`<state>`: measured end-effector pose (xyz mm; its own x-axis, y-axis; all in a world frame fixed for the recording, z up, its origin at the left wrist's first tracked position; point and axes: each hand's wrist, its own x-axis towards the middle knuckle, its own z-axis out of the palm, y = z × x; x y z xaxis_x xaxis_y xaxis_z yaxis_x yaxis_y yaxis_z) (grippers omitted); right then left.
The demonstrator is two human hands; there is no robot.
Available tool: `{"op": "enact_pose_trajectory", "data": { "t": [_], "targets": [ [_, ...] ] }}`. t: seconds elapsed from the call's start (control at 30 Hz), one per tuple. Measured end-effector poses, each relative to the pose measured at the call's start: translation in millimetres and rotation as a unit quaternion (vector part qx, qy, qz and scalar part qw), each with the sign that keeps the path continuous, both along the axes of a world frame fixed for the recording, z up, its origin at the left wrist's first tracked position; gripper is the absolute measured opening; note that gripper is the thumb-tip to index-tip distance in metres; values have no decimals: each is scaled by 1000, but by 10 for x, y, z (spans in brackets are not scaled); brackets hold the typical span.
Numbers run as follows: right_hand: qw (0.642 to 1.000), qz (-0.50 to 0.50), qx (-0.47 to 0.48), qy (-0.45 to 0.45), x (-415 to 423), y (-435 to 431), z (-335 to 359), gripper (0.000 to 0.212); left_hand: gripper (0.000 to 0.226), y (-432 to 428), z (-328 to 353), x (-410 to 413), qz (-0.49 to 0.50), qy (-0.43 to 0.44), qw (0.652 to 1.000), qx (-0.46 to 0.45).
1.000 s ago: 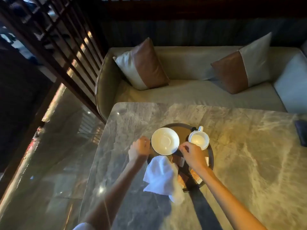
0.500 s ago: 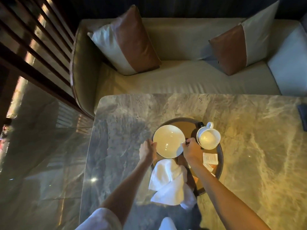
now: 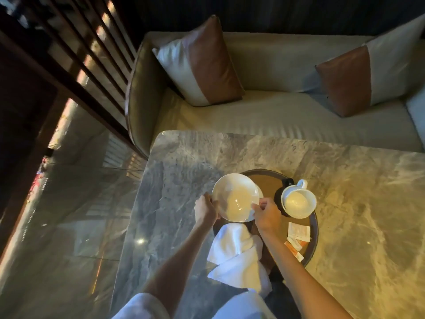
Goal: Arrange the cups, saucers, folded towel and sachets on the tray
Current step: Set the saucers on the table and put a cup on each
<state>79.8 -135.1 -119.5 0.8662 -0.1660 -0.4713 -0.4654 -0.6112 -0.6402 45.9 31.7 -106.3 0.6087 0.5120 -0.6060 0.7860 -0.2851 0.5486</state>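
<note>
Probably a hotel lounge; marble table; cushioned sofa (dim lighting).

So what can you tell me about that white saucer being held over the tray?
The saucer is round, white and glossy like glazed ceramic, with a shallow well and a raised rim that catches the light. It is empty. It sits over the left part of the round dark tray, jutting past its edge; a second white rim peeks out behind it. The left hand grips its left edge and the right hand pinches its lower right edge. Whether it is lifted or resting cannot be told.
</note>
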Motion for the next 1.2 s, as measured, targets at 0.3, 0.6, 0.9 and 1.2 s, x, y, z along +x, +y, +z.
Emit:
{"op": "enact_pose_trajectory", "data": {
  "t": [0.3,0.6,0.9,1.2],
  "targets": [
    [993,83,71,51,-227,994,36,6,8,1007,179,-630,137,-37,990,-10],
    [994,50,10,95,-538,1551,-289,9,18,1603,-166,-804,95,12,994,-44],
    [994,11,9,106,-660,1601,-411,13,11,1711,-479,-898,43,34,998,-39],
    [994,29,35,102,-615,1436,-327,12,44,1626,-384,-800,-21,119,992,32]
  ]
}}
